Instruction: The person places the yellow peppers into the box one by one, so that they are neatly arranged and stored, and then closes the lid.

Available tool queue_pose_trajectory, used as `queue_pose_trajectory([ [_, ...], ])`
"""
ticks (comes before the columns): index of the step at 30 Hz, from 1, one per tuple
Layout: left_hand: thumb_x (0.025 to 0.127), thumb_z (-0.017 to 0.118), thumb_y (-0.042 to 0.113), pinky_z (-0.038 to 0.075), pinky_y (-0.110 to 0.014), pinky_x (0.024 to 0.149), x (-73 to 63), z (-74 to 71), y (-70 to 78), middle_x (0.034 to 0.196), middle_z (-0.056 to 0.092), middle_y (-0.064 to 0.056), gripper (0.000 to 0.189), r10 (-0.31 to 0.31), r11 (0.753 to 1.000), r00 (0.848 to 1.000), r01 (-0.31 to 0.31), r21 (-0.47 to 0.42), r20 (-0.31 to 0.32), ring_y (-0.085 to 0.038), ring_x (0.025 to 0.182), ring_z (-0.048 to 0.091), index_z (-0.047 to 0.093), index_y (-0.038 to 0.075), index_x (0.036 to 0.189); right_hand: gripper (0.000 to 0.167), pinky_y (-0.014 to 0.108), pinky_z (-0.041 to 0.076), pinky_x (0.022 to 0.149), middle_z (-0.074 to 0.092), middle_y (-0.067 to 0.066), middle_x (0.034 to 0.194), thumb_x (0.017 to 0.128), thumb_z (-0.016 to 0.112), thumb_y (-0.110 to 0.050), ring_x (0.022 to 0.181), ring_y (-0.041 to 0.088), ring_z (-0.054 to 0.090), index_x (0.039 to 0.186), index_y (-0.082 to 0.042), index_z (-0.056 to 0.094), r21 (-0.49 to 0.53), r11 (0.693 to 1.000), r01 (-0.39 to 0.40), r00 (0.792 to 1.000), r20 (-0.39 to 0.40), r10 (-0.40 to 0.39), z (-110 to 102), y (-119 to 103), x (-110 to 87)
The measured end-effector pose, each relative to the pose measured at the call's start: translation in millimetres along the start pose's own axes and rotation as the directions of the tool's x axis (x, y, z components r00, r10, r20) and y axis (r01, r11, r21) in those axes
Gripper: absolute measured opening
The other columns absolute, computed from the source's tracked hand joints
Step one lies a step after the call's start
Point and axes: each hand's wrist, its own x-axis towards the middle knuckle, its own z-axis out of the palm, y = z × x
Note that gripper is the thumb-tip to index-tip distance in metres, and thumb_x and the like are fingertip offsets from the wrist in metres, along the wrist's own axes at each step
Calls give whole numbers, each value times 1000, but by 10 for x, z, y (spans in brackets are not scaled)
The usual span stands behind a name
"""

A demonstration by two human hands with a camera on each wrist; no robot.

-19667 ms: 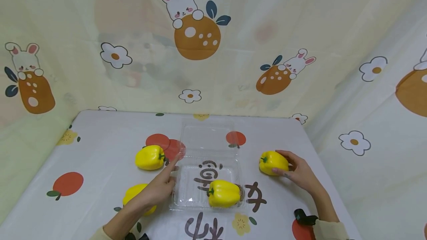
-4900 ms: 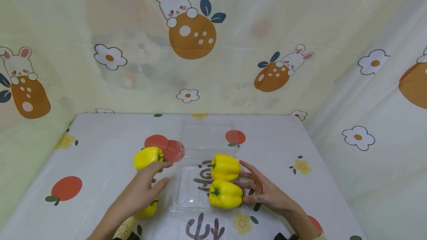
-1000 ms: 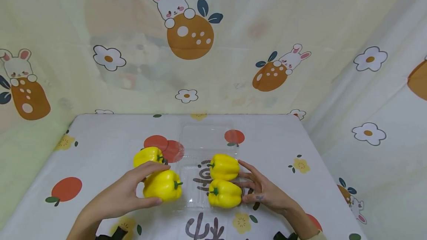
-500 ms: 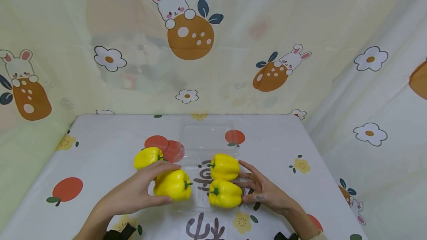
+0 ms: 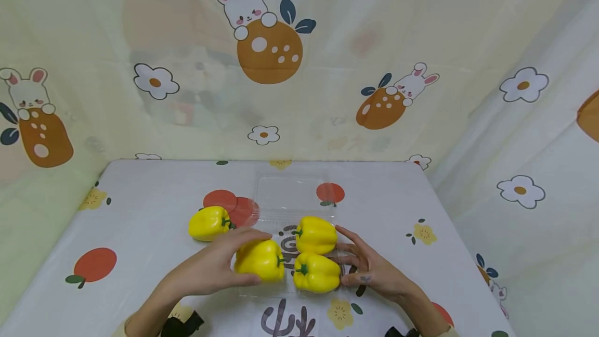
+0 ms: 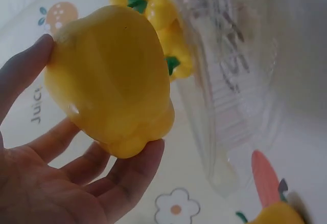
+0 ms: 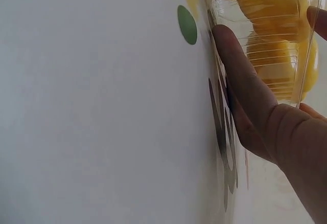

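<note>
My left hand (image 5: 215, 264) grips a yellow bell pepper (image 5: 262, 260), thumb and fingers on opposite sides of it, over the left half of a clear plastic clamshell container (image 5: 256, 291). In the left wrist view the held pepper (image 6: 110, 75) looks raised above the container's edge. Two more bell peppers, a far one (image 5: 316, 235) and a near one (image 5: 317, 273), lie side by side in the container's right half. Spread fingers of my right hand (image 5: 369, 267) rest against the container's right wall. The right wrist view shows the thumb (image 7: 237, 55) along that ribbed wall.
Another yellow bell pepper (image 5: 209, 223) lies on the table to the left of the container. The container's clear lid (image 5: 293, 191) lies folded back toward the far edge. A printed cloth (image 5: 140, 212) covers the table, and patterned curtains stand behind and beside it.
Earlier my right hand held a pepper right of the container; now that pepper is inside. My left hand has picked up the near left pepper and carried it rightward over the container.
</note>
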Motion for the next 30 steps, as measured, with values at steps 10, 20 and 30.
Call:
queue_pose_trajectory([
  [10,89,85,43,43,-61,122,119,167,-24,150,61,5,67,9,1000,998,-10,17,69,-27,144,53,59,26,148,107,41,60,106,19,30,172,92,77,-6,142,31,55,170,-38,10,-3,1000,-8,1000,-4,8,6,-13,-5],
  [20,89,85,40,45,-58,121,178,248,-37,151,59,3,67,3,999,997,-6,51,72,-25,142,54,59,25,149,108,41,60,106,21,30,170,92,78,-6,141,30,55,170,-37,9,1,1000,-12,1000,2,12,-4,-17,0],
  [30,87,87,36,49,-60,116,218,317,-16,150,59,-3,70,-35,997,995,29,65,92,-28,137,55,59,22,150,109,42,61,105,22,30,169,91,77,-4,143,31,54,170,-38,8,1,1000,-10,1000,14,10,-8,-31,-8],
])
